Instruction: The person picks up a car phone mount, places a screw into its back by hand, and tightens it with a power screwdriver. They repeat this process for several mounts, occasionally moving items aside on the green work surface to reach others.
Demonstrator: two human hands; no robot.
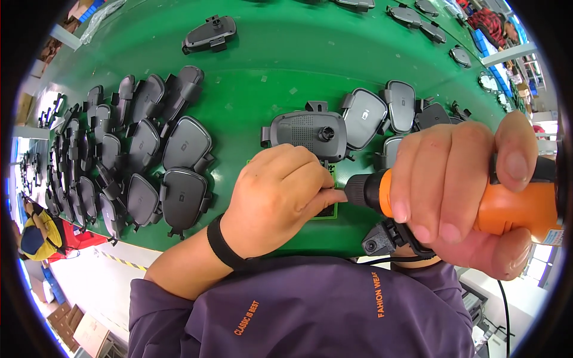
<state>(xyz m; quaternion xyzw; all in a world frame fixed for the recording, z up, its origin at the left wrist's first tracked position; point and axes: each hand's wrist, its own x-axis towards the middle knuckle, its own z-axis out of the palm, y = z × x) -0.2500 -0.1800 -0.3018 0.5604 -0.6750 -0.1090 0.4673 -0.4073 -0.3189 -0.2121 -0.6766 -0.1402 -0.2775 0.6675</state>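
One orange electric screwdriver (pixel 513 206) is clenched in the right hand (pixel 465 191). The left hand (pixel 280 197) pinches its black bit (pixel 341 196). Dozens of dark grey holders (pixel 179 197) crowd the green bench (pixel 268 65), too many to count.

Head view, close above green table (pixel 268 48)

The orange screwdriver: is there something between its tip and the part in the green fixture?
Only the left hand itself. Its fingertips sit right at the black tip of the orange screwdriver, held in the right hand, and cover the part on the green fixture. No other thing is visible between them.
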